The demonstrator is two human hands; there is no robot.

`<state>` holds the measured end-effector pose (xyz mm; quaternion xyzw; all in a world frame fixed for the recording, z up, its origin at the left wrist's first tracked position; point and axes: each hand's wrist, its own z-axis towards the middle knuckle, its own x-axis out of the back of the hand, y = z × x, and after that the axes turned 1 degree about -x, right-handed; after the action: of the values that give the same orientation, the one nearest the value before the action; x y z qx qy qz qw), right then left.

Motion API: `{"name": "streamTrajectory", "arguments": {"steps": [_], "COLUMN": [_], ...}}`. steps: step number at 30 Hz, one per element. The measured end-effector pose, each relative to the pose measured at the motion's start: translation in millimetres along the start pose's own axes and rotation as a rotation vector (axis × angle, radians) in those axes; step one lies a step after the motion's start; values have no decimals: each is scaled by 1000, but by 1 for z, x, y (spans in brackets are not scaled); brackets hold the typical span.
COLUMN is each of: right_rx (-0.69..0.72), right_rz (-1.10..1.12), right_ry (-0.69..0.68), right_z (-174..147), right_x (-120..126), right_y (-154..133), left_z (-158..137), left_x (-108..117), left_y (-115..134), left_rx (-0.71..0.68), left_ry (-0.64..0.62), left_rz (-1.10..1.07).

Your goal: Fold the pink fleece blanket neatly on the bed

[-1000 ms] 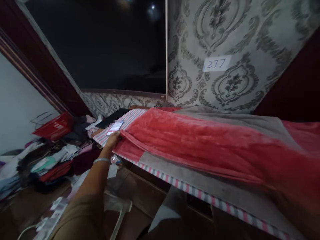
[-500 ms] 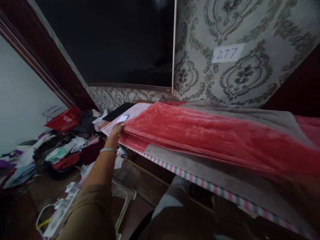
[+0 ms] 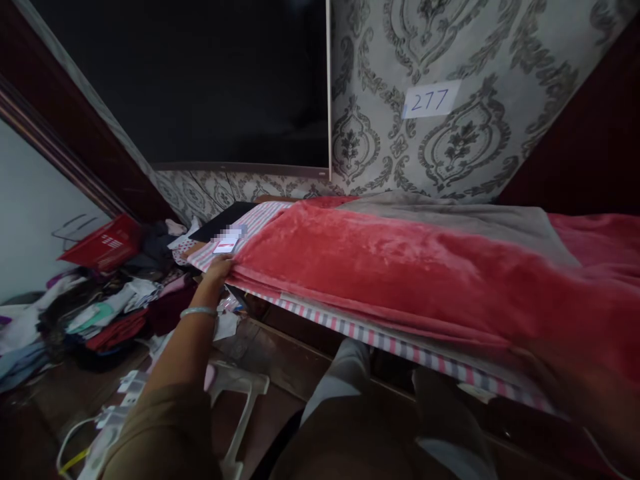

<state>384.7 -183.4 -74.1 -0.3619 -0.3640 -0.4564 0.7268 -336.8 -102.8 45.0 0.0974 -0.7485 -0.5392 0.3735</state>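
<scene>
Red plush blanket (image 3: pixel 360 260), probably soft and limp, best held by its near corners; left hand (image 3: pixel 220 268) grips one, blurred right hand (image 3: pixel 543 370) indeterminate.

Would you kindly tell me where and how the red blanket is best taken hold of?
I'd suggest gripping the red blanket by its long front edge, hands spread apart, coming from the near side. It lies wide and nearly flat, its layers show along that edge, and the patterned wall stands behind it. The left hand is at the left corner.
</scene>
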Motion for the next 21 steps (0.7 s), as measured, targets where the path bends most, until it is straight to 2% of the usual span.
{"name": "streamTrajectory", "arguments": {"steps": [3,6,8,12,16,21], "right_rx": [35,-35,-98,-137,-23,97], "right_rz": [114,156,138,75,107,192], "right_ry": [17,-83,-150,-151,-167,-295], "right_z": [-1,7,17,51,108,202], "right_x": [13,37,56,76,60,10], "right_y": [-10,-29,-43,-66,-91,-130], "left_z": [2,2,1,-1,4,12], "left_x": [1,0,-1,-3,-4,-4], "left_y": [1,0,-2,-1,7,12], "left_rx": [-39,-80,-101,-149,-233,-276], "left_ry": [42,87,103,121,142,129], "left_rz": [107,204,253,329,421,607]}}
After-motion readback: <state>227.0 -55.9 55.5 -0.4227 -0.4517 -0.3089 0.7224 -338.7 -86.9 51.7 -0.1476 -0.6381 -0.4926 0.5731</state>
